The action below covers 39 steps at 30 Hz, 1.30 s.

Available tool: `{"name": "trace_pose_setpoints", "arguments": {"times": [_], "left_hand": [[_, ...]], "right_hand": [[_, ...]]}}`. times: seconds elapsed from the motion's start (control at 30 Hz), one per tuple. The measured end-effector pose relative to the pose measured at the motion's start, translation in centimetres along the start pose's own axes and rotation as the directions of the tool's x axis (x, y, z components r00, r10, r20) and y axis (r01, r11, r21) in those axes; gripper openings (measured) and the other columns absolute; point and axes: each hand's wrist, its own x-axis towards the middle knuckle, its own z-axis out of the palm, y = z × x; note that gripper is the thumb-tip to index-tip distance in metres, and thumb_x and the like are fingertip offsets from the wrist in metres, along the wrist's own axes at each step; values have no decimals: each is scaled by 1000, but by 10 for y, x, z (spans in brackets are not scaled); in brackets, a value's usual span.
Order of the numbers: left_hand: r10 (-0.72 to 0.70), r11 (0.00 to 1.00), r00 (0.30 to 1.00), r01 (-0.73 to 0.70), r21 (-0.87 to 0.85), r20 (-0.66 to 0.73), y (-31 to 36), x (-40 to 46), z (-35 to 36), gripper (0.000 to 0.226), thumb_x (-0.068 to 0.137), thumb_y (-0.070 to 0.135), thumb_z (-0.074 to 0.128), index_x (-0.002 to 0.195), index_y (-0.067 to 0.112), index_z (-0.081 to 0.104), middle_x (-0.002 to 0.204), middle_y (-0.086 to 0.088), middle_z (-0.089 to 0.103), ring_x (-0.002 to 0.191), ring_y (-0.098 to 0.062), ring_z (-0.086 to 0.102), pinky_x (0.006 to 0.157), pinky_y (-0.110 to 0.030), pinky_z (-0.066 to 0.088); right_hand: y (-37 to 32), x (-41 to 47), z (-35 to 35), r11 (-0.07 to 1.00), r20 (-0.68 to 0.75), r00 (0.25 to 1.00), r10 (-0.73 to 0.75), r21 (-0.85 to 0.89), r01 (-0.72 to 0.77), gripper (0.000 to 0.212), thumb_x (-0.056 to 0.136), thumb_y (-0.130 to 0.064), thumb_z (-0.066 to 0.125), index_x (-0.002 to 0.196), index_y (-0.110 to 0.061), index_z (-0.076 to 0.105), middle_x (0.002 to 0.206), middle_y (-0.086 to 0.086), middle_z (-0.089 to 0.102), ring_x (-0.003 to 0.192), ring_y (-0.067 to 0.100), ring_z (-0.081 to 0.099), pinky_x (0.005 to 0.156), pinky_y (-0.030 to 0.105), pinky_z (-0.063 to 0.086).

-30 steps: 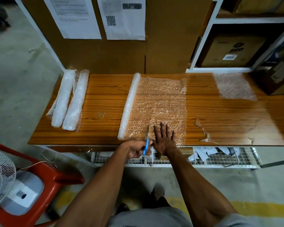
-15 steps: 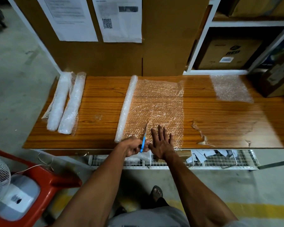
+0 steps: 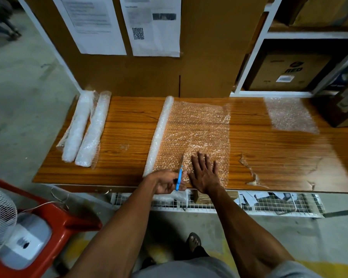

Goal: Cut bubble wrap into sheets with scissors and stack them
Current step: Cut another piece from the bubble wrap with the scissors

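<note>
Clear bubble-wrap sheet (image 3: 197, 129), unrolled mid-desk to the near edge: light, limp, slippery, I judge; my right hand (image 3: 205, 173), fingers straight and spread, pins it flat beside the cut while my left hand (image 3: 167, 182) clamps the blue-handled scissors (image 3: 180, 173).

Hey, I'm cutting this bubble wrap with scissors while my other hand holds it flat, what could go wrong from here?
1. The right hand presses flat right beside the scissors held in the left hand; its fingers may get nicked as the blades advance.
2. The unrolled bubble wrap looks wrinkled near the cut, so the line may wander and give an uneven sheet.
3. The roll lies loose on the table and might roll, shifting the wrap.
</note>
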Motion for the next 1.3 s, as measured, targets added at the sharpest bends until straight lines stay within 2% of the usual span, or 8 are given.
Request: {"name": "trace_pose_setpoints", "arguments": {"times": [0.2,0.37,0.6,0.8,0.87,1.0,1.07,1.3], "left_hand": [[7,999,1000,-8,-36,-19,7,9,-1,42,99,36,68,125,3,63,119,-21,73,65,-11,72,44,-12,42],[43,998,997,-46,-46,-63,16,14,3,50,90,40,77,121,3,65,109,-17,74,84,-19,75,40,-12,41],[43,997,993,-49,-55,-110,17,21,1,21,96,17,72,108,0,68,103,-18,76,90,-23,77,39,-12,36],[11,993,996,-22,-120,-92,19,25,-4,15,100,10,64,113,2,68,104,-20,77,98,-27,76,48,-19,42],[1,993,996,-11,-120,-86,20,26,-3,15,100,12,64,113,4,67,111,-21,76,105,-29,75,56,-22,46],[10,994,998,-15,-107,-54,24,28,-2,35,91,26,73,114,1,65,113,-22,75,112,-32,71,41,-14,40],[13,994,999,-17,-104,-38,26,31,-2,48,84,32,77,116,-1,62,110,-19,77,107,-32,73,40,-12,42],[0,999,997,-3,-42,-71,40,40,-3,49,90,38,76,119,0,63,113,-17,77,91,-20,77,43,-12,42]], "right_hand": [[7,3,10,1000,-40,999,-16,-1,16,75,106,-68,6,164,-28,-18,169,0,-32,156,30,-27,124,60,-15],[9,3,15,998,-77,997,-23,-58,19,75,105,-67,2,165,-26,-17,170,4,-28,158,32,-24,125,60,-14],[9,3,18,999,-102,995,-15,-51,9,74,105,-65,4,166,-26,-12,172,3,-24,159,31,-22,127,61,-8],[9,13,7,999,-223,975,-25,39,35,65,110,-55,18,166,-23,21,174,8,18,161,30,13,130,54,6],[14,21,1,998,-203,977,-61,21,67,64,110,-54,17,168,-27,12,175,8,10,162,30,6,129,52,0],[23,32,0,994,-132,986,-98,-52,92,66,107,-59,9,167,-34,-3,173,5,-15,160,30,-13,127,54,-12],[24,32,3,995,-134,987,-94,-55,87,67,106,-59,6,167,-34,-3,173,5,-16,160,29,-14,128,56,-10],[25,32,7,994,-144,986,-89,-75,79,68,106,-59,7,167,-33,-5,174,6,-13,160,30,-14,128,59,-4]]}}
